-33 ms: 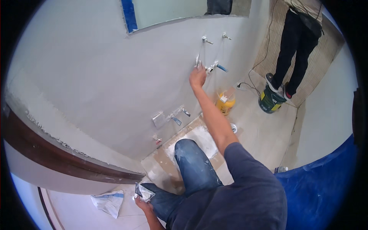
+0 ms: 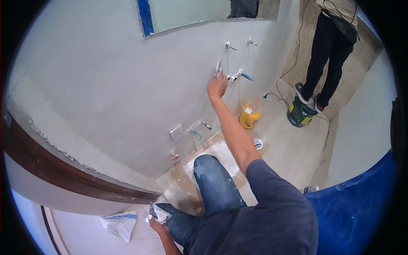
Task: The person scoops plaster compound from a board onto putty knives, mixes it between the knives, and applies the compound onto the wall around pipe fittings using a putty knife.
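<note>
My right hand (image 2: 217,86) reaches out to the grey plastered wall (image 2: 110,80), its fingers closed round a putty knife (image 2: 219,66). The thin blade points up and lies at the wall surface, just left of a valve fitting (image 2: 232,79) with a blue-ended stub (image 2: 246,77). Low by my left knee, my left hand (image 2: 159,226) grips a flat metal plate (image 2: 161,213) smeared with white putty. How the fingers sit underneath is partly hidden.
Two metal stubs (image 2: 230,46) stick out above; lower are capped pipes (image 2: 196,134) and a square plate (image 2: 176,132). A yellow bucket (image 2: 250,117) stands near the wall. Someone stands on a dark green bucket (image 2: 299,112), a cable nearby. White sacking (image 2: 121,225) lies left.
My right hand has shifted very slightly left along the wall with the putty knife. My left hand stays where it was.
</note>
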Action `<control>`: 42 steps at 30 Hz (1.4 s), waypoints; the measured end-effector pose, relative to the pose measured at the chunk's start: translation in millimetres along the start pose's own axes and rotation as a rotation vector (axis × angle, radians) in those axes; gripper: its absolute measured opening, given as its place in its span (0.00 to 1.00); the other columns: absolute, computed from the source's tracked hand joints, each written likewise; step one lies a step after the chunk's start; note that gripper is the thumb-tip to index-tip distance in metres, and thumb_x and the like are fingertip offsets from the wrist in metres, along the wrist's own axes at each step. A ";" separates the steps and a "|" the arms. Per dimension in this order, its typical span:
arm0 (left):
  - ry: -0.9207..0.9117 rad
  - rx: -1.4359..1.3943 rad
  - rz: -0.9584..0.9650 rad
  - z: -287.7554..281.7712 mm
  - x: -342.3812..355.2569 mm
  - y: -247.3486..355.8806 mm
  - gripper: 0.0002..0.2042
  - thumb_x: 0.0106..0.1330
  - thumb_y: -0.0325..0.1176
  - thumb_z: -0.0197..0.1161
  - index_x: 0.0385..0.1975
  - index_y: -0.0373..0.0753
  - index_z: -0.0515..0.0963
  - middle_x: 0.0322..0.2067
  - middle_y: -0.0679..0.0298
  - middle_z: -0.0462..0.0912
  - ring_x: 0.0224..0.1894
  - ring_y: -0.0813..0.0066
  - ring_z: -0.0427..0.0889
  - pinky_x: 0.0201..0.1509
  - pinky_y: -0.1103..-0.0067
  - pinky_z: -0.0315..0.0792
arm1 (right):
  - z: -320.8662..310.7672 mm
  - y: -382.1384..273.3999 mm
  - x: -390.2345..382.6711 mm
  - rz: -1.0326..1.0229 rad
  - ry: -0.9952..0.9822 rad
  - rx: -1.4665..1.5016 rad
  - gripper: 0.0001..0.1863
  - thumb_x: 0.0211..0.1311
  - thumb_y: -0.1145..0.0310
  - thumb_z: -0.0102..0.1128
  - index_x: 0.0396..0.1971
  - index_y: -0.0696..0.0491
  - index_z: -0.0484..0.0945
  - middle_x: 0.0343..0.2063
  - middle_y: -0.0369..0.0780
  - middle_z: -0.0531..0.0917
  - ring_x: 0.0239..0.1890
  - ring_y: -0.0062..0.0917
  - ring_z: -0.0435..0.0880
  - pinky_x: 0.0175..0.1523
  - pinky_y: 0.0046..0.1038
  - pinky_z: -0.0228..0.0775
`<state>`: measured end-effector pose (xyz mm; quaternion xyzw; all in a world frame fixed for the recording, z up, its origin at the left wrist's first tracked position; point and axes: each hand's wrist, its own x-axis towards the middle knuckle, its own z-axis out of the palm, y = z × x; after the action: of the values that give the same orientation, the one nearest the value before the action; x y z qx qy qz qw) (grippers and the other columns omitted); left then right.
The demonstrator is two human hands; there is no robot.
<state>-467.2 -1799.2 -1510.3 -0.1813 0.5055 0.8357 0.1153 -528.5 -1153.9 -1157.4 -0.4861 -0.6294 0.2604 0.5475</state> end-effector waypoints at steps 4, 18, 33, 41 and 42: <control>0.005 -0.008 -0.037 2.9 -2.5 3.5 0.15 0.69 0.36 0.51 0.53 0.42 0.74 0.45 0.63 0.80 0.45 0.64 0.83 0.42 0.66 0.79 | 16.0 -25.9 -98.2 -0.309 -0.020 -0.069 0.32 0.63 0.73 0.61 0.69 0.52 0.70 0.67 0.45 0.69 0.65 0.48 0.67 0.68 0.44 0.67; 0.009 0.010 -0.018 -24.5 7.6 -1.0 0.22 0.68 0.34 0.51 0.62 0.41 0.70 0.55 0.59 0.78 0.53 0.60 0.82 0.48 0.65 0.77 | -15.0 -6.3 37.1 0.106 -0.049 0.213 0.23 0.74 0.63 0.51 0.61 0.60 0.76 0.56 0.56 0.81 0.61 0.51 0.78 0.65 0.44 0.68; -0.051 0.047 0.088 -21.3 7.3 0.2 0.18 0.69 0.35 0.51 0.57 0.40 0.72 0.49 0.62 0.79 0.48 0.64 0.83 0.46 0.67 0.78 | -25.2 -2.2 -127.0 -0.716 -0.291 0.029 0.30 0.57 0.80 0.55 0.63 0.55 0.75 0.60 0.47 0.77 0.59 0.49 0.72 0.66 0.45 0.65; -0.043 0.025 0.074 -6.9 -7.2 10.2 0.14 0.68 0.35 0.52 0.51 0.42 0.74 0.42 0.65 0.80 0.43 0.67 0.84 0.39 0.70 0.79 | -7.1 -0.2 -4.4 -0.417 0.065 -0.004 0.27 0.64 0.76 0.58 0.65 0.55 0.74 0.60 0.49 0.77 0.62 0.49 0.71 0.68 0.44 0.62; -0.025 -0.008 0.067 -5.8 -7.6 7.9 0.14 0.68 0.35 0.52 0.51 0.42 0.74 0.43 0.65 0.81 0.43 0.67 0.84 0.39 0.70 0.79 | -1.2 -4.1 -9.6 -0.420 0.059 -0.004 0.27 0.64 0.76 0.58 0.65 0.55 0.74 0.60 0.49 0.77 0.62 0.49 0.71 0.68 0.44 0.62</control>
<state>-462.2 -1808.0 -1503.2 -0.1544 0.5063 0.8434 0.0926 -529.4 -1164.4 -1157.8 -0.3525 -0.7012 0.1249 0.6071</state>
